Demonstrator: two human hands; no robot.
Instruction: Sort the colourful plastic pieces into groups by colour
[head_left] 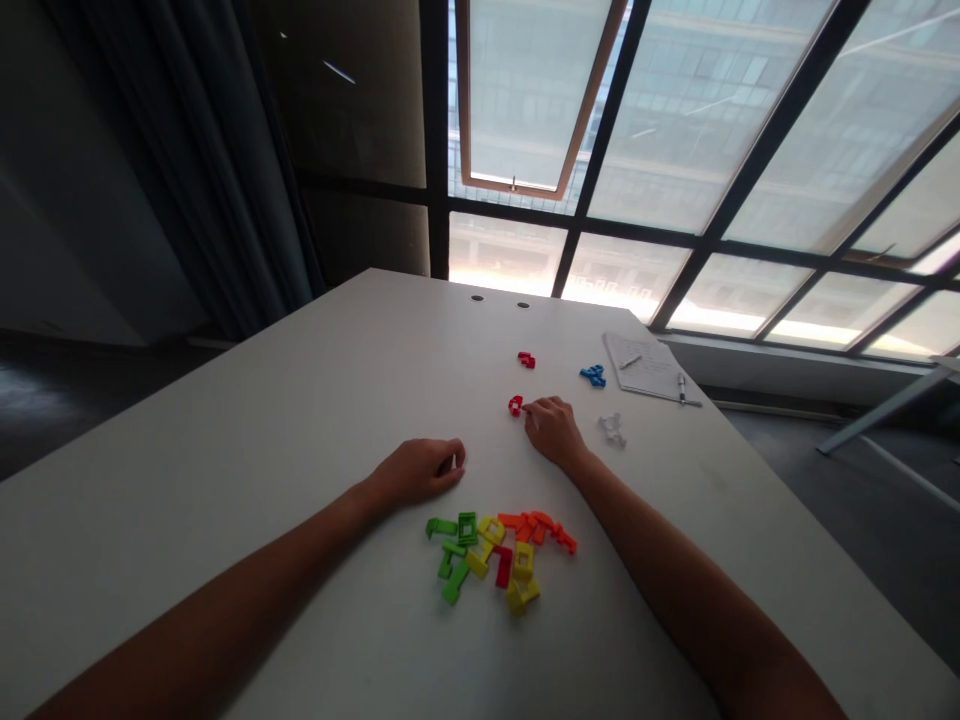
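My right hand [553,428] reaches over the white table, its fingers closed at the edge of a small red plastic piece [515,405] with a hole in it. My left hand [429,468] rests on the tabletop with fingers curled towards the thumb, and nothing shows in it. Nearer to me lies a loose cluster of interlocking plastic pieces: green pieces [454,582], yellow pieces [523,562], orange pieces [531,525] and one red piece [503,566]. Farther off are another red piece group [527,360], blue pieces [593,376] and white pieces [612,430].
A sheet of paper [651,368] with writing lies at the table's right edge, with a pen [630,361] and a dark-and-white pen [682,388] on it. Two round holes [523,305] sit near the far edge of the white table [315,370]. Windows stand beyond.
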